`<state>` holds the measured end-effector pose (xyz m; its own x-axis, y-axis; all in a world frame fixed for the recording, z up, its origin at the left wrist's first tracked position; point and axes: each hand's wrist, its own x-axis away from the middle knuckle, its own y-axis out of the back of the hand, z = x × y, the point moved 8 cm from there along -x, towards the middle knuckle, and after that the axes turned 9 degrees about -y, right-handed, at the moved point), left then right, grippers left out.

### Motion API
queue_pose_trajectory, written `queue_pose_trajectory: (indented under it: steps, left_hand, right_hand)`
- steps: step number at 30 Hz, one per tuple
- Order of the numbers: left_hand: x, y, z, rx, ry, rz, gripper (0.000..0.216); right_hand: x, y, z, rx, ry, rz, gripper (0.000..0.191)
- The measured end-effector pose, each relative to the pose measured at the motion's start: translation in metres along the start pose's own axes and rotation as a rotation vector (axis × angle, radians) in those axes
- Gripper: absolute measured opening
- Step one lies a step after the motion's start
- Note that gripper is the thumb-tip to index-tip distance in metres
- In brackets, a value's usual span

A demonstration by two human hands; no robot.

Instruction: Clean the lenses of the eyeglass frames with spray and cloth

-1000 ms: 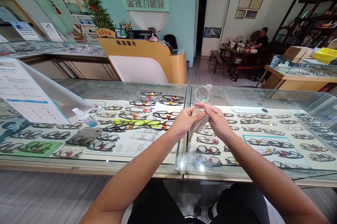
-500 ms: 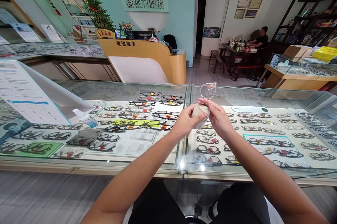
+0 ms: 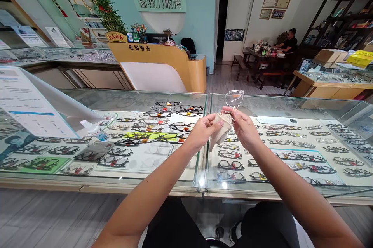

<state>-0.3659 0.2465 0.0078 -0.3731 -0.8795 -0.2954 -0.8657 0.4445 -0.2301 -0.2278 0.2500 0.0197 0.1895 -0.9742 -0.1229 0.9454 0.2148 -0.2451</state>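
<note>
A clear-framed pair of glasses (image 3: 234, 98) stands up above my two hands, over the glass display counter (image 3: 186, 98). My right hand (image 3: 243, 129) pinches the glasses at their lower lens. My left hand (image 3: 201, 131) presses a beige cleaning cloth (image 3: 219, 128) against that lens, fingers closed on the cloth. The cloth hangs down between both hands. Both forearms reach in from the bottom of the view.
Many eyeglass frames lie in rows inside the counter case. A small spray bottle (image 3: 94, 130) and a grey cloth (image 3: 93, 149) lie on the glass at left, beside a slanted sign (image 3: 29, 102). A person sits at a far table (image 3: 287, 44). A yellow reception desk (image 3: 163, 65) stands behind.
The glasses have tipped and risen slightly to the right in my right hand. The cloth has unfolded and hangs lower from my left hand.
</note>
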Motion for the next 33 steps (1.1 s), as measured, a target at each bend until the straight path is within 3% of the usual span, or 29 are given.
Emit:
queue_pose_trajectory:
  steps: [9, 17, 27, 33]
  left_hand:
    - [0.002, -0.005, 0.0, -0.092, 0.006, 0.002, 0.059]
    - [0.003, -0.003, -0.003, -0.128, -0.015, -0.061, 0.054]
    - [0.001, 0.0, -0.008, -0.116, -0.016, -0.052, 0.054]
    - [0.001, 0.002, -0.01, -0.136, -0.061, -0.136, 0.053]
  right_hand:
    - [0.001, 0.0, -0.006, 0.083, -0.022, -0.008, 0.053]
    - [0.002, -0.002, -0.003, 0.116, 0.059, -0.007, 0.046]
    - [0.003, -0.002, -0.004, 0.132, 0.063, -0.024, 0.047]
    - [0.004, -0.014, -0.014, 0.147, 0.064, -0.009, 0.052]
